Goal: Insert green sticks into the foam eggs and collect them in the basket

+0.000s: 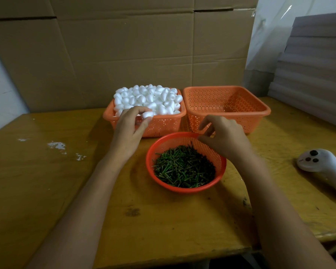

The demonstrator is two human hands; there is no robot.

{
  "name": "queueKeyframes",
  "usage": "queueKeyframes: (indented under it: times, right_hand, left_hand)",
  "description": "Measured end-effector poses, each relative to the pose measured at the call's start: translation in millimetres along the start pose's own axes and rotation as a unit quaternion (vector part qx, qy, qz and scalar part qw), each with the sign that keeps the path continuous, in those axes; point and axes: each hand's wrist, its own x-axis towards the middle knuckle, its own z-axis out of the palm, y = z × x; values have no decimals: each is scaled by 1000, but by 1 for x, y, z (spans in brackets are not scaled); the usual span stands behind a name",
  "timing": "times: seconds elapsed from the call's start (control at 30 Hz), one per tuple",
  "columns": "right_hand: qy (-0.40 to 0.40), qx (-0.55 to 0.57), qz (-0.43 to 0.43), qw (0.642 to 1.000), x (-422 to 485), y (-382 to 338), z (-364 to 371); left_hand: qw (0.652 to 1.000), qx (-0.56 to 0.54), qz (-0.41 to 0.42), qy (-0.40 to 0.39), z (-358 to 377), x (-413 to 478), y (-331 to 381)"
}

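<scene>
Both bare forearms reach forward, the left hand pinching a foam egg between thumb and fingertips, the right hand palm-down with fingers loosely curled.

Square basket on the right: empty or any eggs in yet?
Empty: the square basket on the right shows only bare perforated floor and walls.

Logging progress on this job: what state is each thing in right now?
Left hand: pinches one egg over the egg basket's front rim.
Egg basket: heaped with foam eggs.
Right basket: empty.
Round basket: part filled with green sticks.
Right hand: fingers curled above the round basket; holding a stick or not, unclear.
Controller: lying on the table, untouched.
</scene>
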Motion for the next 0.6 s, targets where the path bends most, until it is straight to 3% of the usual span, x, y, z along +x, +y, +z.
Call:
queueKeyframes:
  times: [0.13, 0.37, 0.6]
  right_hand:
    - [60, -1, 13, 998, 3, 5, 4]
    - [76, 8, 25, 997, 6, 8, 6]
    - [92, -5, 24, 995, 9, 8, 10]
  left_hand:
    - [999, 10, 16, 41, 0, 3, 1]
    - [983, -164, -72, 32, 7, 2, 5]
    - [955, -269, -122, 21, 8, 2, 5]
